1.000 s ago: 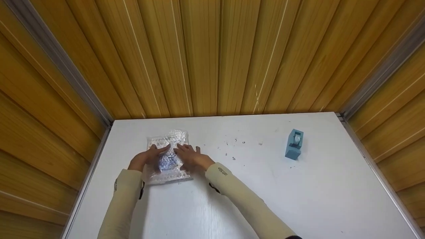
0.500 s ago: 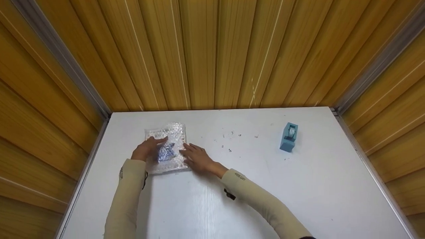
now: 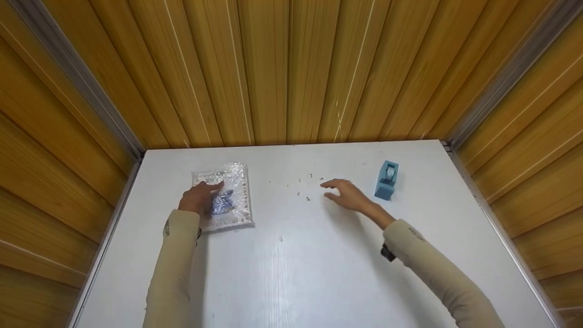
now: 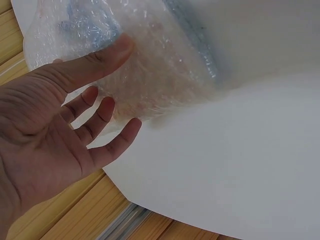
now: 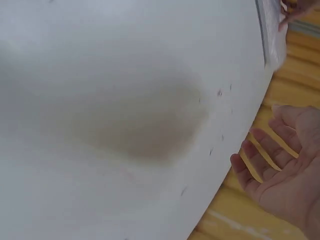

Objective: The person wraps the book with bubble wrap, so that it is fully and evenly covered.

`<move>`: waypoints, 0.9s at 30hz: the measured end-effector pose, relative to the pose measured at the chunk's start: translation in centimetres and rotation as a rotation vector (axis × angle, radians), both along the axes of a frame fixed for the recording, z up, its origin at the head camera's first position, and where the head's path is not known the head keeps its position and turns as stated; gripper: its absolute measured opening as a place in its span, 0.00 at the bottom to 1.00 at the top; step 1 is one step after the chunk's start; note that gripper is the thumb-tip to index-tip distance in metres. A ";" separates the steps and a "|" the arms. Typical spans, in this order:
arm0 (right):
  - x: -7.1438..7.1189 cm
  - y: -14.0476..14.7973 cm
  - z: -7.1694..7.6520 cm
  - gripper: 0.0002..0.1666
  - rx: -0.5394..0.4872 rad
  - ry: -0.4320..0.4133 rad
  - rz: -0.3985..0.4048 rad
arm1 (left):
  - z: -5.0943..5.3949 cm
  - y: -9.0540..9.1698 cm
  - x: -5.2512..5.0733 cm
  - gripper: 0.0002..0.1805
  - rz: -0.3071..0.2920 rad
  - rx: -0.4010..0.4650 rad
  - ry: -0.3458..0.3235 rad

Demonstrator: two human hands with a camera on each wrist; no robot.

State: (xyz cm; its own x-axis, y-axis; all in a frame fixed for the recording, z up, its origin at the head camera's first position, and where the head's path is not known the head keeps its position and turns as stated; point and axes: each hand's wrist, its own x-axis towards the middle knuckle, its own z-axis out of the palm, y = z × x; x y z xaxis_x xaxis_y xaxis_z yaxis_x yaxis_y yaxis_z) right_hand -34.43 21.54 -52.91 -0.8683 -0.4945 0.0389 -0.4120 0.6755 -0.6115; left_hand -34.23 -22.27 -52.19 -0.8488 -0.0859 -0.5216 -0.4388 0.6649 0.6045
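Note:
In the head view a flat packet wrapped in bubble wrap [image 3: 237, 200], with a blue shape showing through, lies at the left of the table. My left hand [image 3: 196, 198] is at its left edge. The left wrist view shows the thumb [image 4: 100, 62] lying over the bubble wrap [image 4: 150, 55], with the other fingers loosely bent beside its edge. My right hand [image 3: 346, 195] hovers above the table, holding nothing, its fingers loosely bent. A blue tape dispenser [image 3: 386, 181] with a roll in it stands to the right of that hand.
The white table [image 3: 291, 264] carries several small dark specks [image 3: 308, 198] around its middle. Wood-patterned panels [image 3: 273, 73] rise behind it and at both sides.
My right hand has left the packet and moved right, towards the tape dispenser. My left hand has stayed at the packet's left edge. The head view has shifted slightly.

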 end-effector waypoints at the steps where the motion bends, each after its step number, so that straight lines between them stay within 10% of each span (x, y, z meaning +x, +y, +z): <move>1: -0.2 1.6 0.4 0.19 -0.025 0.012 -0.044 | 0.1 0.1 0.1 0.51 0.022 0.010 -0.004; 7: -1.2 9.2 2.0 0.17 -0.071 0.082 -0.383 | 0.1 0.1 -0.1 0.40 -0.118 -0.123 0.043; 14: -0.6 13.7 1.3 0.28 0.063 -0.122 -0.717 | 0.0 0.3 -0.4 0.39 -0.149 -0.187 0.049; 27: 0.1 14.6 -1.4 0.35 -0.004 -0.319 -0.759 | -0.6 0.3 0.0 0.27 -0.247 -0.235 0.061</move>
